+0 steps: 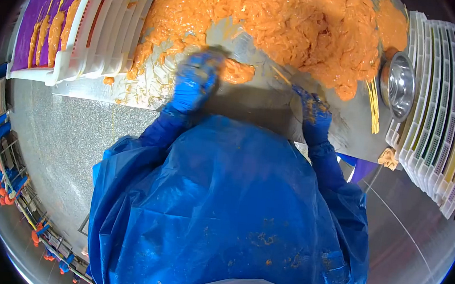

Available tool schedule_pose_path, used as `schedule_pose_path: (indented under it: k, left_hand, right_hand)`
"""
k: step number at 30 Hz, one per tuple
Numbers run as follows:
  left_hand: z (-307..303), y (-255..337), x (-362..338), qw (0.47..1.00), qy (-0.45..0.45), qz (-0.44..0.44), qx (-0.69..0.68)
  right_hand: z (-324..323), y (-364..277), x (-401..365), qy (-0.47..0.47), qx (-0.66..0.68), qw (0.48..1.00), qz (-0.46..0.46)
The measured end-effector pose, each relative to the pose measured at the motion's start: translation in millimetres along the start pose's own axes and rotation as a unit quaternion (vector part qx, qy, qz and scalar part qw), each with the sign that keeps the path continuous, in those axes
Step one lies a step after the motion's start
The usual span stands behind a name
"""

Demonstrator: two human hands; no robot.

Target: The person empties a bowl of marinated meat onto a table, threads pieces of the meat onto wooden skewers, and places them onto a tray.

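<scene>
My left hand (196, 81), in a blue glove smeared with orange, is blurred by motion over the metal table, so its fingers do not show clearly. Right beside it lies a strip of orange marinated meat (238, 72). My right hand (313, 108), gloved in blue and stained at the fingers, grips a thin wooden skewer (281, 75) that points up and left toward the meat. Beyond both hands spreads a big heap of orange marinated meat (301, 25).
At left, stacked white trays (100, 30) hold skewered meat (55, 35) on a purple liner in the top one. To the right lie loose skewers (372, 106), a steel bowl (401, 86) and stacked white crates (439, 105). Several people (4, 188) appear far left.
</scene>
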State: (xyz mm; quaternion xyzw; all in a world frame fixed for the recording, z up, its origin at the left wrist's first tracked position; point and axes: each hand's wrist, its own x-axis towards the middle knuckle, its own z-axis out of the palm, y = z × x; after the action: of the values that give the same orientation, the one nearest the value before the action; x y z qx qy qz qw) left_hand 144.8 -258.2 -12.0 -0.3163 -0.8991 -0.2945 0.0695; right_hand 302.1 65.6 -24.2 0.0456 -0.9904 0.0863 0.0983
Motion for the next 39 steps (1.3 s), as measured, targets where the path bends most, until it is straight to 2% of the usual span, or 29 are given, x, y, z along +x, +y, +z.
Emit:
schedule_pose_path:
  k: [1, 2, 3, 4, 5, 7, 9, 10, 14, 19, 23, 25, 29, 31, 34, 38, 39]
  left_hand:
    - [14, 3, -9, 0.996, -0.072, 0.038, 0.042]
    - [24, 8, -6, 0.995, -0.073, 0.063, 0.01]
    - [26, 4, -4, 0.995, -0.072, 0.066, 0.013]
    - [27, -2, -1, 0.997, -0.05, 0.061, 0.004]
    - [28, -6, 3, 0.998, -0.029, 0.053, -0.006]
    - [25, 0, 6, 0.997, -0.021, 0.063, -0.039]
    - [25, 16, 7, 0.999, 0.006, 0.05, 0.001]
    - [31, 11, 9, 0.997, 0.007, 0.062, -0.055]
    - [38, 4, 9, 0.993, 0.004, 0.075, -0.087]
    - [41, 2, 5, 0.992, 0.001, 0.05, -0.113]
    - [43, 1, 4, 0.994, -0.012, 0.042, -0.098]
    - [46, 0, 3, 0.995, -0.022, 0.038, -0.093]
    - [43, 4, 7, 0.994, -0.03, 0.036, -0.103]
    - [40, 6, 10, 0.991, -0.02, 0.069, -0.115]
    - [37, 8, 11, 0.991, -0.036, 0.063, -0.112]
    - [35, 10, 12, 0.993, -0.045, 0.055, -0.096]
    - [35, 10, 12, 0.993, -0.039, 0.058, -0.096]
  right_hand:
    - [-2, -9, 5, 0.0, -0.001, 1.0, 0.002]
    - [-1, -20, 13, -0.011, 0.015, 1.0, -0.008]
    - [0, -24, 20, -0.019, 0.031, 0.999, -0.018]
    - [29, -12, 2, -0.026, 0.011, 0.999, 0.035]
    - [24, -14, 8, -0.022, 0.009, 0.999, 0.037]
    - [5, -28, 23, 0.069, 0.151, 0.982, 0.094]
    - [12, -26, 26, 0.038, 0.157, 0.981, 0.104]
    - [15, -25, 27, 0.008, 0.16, 0.981, 0.112]
    - [8, -41, 42, 0.019, 0.181, 0.979, 0.096]
    - [4, -45, 46, 0.025, 0.28, 0.952, 0.122]
    - [2, -43, 48, 0.003, 0.291, 0.948, 0.129]
    - [17, -33, 40, -0.005, 0.222, 0.969, 0.108]
    - [-18, -47, 57, -0.016, 0.137, 0.988, 0.063]
    - [-21, -50, 59, 0.012, 0.095, 0.995, 0.034]
    - [-40, -69, 72, 0.004, 0.127, 0.991, 0.045]
    - [-26, -76, 70, -0.022, 0.149, 0.984, 0.09]
    - [-16, -75, 69, -0.015, 0.21, 0.971, 0.11]
